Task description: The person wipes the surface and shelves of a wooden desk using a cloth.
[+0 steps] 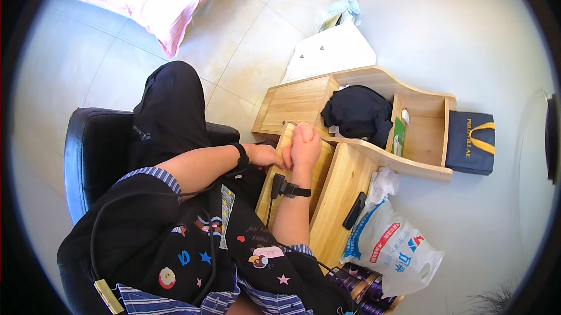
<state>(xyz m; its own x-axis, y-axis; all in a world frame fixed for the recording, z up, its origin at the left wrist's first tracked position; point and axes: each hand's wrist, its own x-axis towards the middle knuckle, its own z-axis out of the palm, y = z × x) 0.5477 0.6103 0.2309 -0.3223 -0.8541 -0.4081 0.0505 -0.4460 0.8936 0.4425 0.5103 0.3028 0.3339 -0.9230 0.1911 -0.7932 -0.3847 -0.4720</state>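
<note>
Bare left forearm (201,169) runs nearly level across the body toward the right, rising slightly; a narrow black wristband (241,158) circles it just behind the hand. Bare left hand (265,155) back upward, fingers directed right and slightly downward, tips close to the other hand; contact unclear.

Bare right forearm (292,218) stands nearly upright in view, coming from below. Black strap with a boxy black unit (286,187) worn at its wrist end. Bare right hand (305,146) lies beyond, back toward the viewer, fingers bent inward. Undersides of both hands hidden; grip state not determinable.
</note>
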